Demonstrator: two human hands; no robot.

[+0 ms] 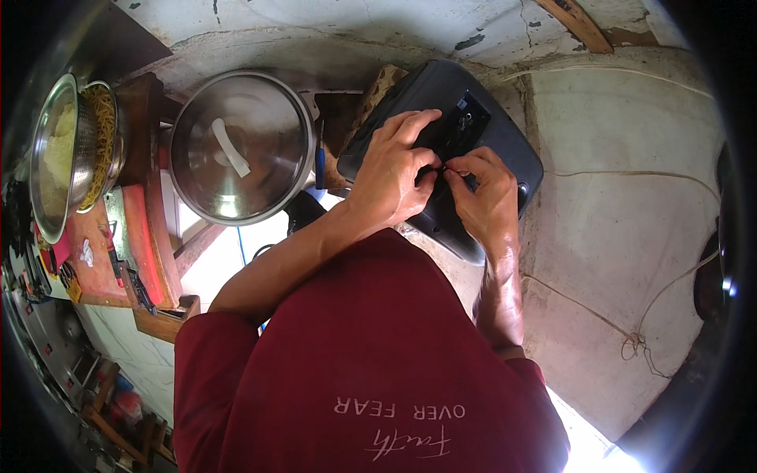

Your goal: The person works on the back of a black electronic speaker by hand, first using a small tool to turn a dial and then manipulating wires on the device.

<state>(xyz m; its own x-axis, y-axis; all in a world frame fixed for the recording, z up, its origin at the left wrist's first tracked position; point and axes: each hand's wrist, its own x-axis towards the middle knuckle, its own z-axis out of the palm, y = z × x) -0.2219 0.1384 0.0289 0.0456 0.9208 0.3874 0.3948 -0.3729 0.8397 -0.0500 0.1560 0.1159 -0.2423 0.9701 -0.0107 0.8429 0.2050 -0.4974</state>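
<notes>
Both my hands are over a black plastic appliance [505, 118] with rounded corners and a glossy dark panel [467, 118]; its exact kind is unclear. My left hand [394, 169] rests at the panel's left side, thumb and forefinger pinched together while the other fingers reach over the casing. Close beside it, my right hand [486, 197] is also pinched, its fingertips nearly meeting those of the left at the panel's near end. Whatever sits between the fingertips is too small and too covered to make out.
Left of the appliance is a large round steel vessel or lid [272, 169] with a curved white strip [229, 148]. Farther left, a wooden table [95, 272] bears a steel colander [81, 154], a bowl of yellow strands [98, 118], a red board [142, 236] and a knife [142, 288]. Thin cord [583, 303] crosses the right-hand wall.
</notes>
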